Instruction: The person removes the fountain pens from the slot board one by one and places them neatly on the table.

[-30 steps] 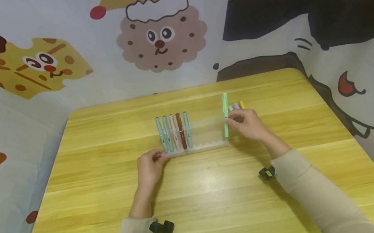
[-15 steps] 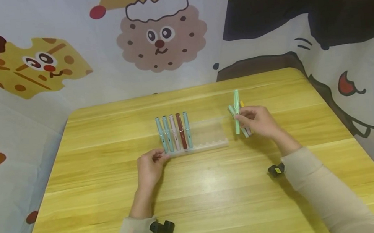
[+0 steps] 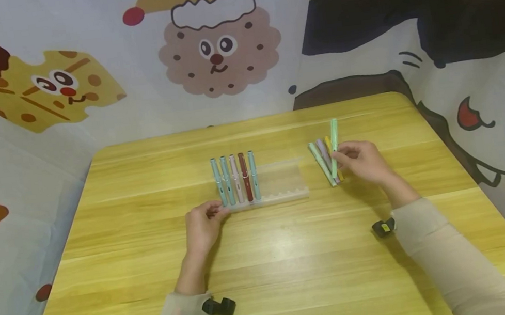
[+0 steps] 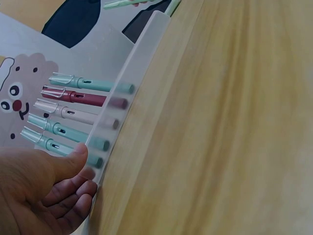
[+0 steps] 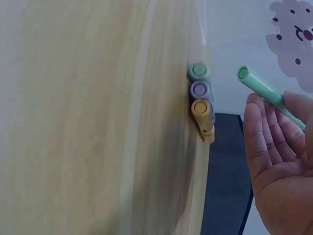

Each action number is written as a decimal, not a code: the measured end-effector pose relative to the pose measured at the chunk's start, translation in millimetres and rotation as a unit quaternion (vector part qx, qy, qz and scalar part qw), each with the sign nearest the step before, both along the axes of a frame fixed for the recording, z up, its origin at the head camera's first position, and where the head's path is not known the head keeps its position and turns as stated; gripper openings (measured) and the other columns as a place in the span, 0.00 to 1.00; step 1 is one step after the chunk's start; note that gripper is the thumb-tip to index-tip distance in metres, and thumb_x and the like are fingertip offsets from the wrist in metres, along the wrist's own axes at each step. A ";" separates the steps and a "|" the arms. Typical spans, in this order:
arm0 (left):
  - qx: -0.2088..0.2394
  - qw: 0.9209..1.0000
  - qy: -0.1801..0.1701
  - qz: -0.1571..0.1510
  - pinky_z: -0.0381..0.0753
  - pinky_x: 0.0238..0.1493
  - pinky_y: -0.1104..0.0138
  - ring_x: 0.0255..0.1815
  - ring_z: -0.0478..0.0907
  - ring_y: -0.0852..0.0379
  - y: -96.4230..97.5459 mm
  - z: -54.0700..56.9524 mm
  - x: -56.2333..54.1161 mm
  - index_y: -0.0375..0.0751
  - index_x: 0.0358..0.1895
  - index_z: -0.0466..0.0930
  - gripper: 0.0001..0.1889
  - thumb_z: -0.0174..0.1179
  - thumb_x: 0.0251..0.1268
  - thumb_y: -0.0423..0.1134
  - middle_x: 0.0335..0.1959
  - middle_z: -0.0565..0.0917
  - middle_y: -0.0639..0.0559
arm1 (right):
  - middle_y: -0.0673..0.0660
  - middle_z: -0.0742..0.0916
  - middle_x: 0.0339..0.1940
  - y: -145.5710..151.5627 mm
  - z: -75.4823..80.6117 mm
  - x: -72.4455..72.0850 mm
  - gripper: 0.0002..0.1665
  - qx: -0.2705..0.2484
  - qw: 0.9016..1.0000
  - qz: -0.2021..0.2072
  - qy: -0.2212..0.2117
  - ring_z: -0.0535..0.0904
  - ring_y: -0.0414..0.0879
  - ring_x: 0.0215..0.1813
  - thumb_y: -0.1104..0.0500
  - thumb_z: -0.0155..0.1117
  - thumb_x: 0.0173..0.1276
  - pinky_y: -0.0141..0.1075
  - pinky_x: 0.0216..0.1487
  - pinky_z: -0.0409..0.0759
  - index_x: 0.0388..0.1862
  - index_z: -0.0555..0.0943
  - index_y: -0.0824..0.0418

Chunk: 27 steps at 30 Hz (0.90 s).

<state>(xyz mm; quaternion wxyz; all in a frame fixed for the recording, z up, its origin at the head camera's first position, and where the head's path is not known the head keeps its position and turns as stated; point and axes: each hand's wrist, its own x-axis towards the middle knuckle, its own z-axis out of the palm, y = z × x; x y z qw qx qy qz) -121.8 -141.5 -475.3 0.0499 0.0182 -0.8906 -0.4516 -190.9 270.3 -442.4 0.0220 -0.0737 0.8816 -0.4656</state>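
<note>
A clear pen rack (image 3: pixel 285 196) stands on the table, with several capped pens side by side in its left part: pale teal ones, a pale pink one (image 3: pixel 236 178) and a dark red one (image 3: pixel 246 176). My left hand (image 3: pixel 203 229) grips the rack's front left corner, thumb on the front strip (image 4: pixel 132 63) in the left wrist view. My right hand (image 3: pixel 362 161) pinches a light green pen (image 3: pixel 334 140), raised above three pens lying on the table: pale green (image 3: pixel 322 164), lilac (image 5: pixel 200 90) and yellow (image 5: pixel 201 108).
The wooden table (image 3: pixel 265 270) ends at a back edge close to a cartoon-printed cloth (image 3: pixel 126 120). Empty notches (image 3: pixel 280 196) run along the rack's right part. A small black device sits at each sleeve cuff.
My right hand has carried the light green pen rightward from the rack's right end to over the loose pens, uncovering them. The left hand stays on the rack corner.
</note>
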 end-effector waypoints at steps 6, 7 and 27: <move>0.005 1.000 0.000 0.000 0.88 0.38 0.64 0.34 0.86 0.51 0.0 -0.6 -0.1 0.31 0.42 0.88 0.12 0.75 0.57 0.35 0.33 0.89 0.44 | 0.66 0.88 0.44 8.3 -2.3 -0.1 0.22 0.014 1.000 -0.014 -0.018 0.87 0.51 0.37 0.50 0.61 0.78 0.42 0.43 0.88 0.54 0.82 0.68; 0.005 1.000 0.000 0.001 0.88 0.38 0.64 0.34 0.86 0.51 0.1 -0.7 -0.2 0.31 0.42 0.88 0.12 0.75 0.57 0.35 0.33 0.89 0.44 | 0.66 0.88 0.44 9.7 -2.9 -0.4 0.22 0.015 1.000 -0.015 -0.019 0.87 0.51 0.37 0.49 0.61 0.77 0.41 0.42 0.88 0.54 0.82 0.68; 0.002 1.000 0.001 0.004 0.88 0.37 0.64 0.34 0.86 0.51 0.6 -2.2 -0.3 0.31 0.43 0.88 0.13 0.75 0.57 0.35 0.33 0.89 0.44 | 0.66 0.88 0.41 27.5 -12.0 -5.4 0.25 0.036 0.996 -0.031 -0.074 0.85 0.49 0.35 0.49 0.60 0.78 0.35 0.37 0.87 0.56 0.81 0.70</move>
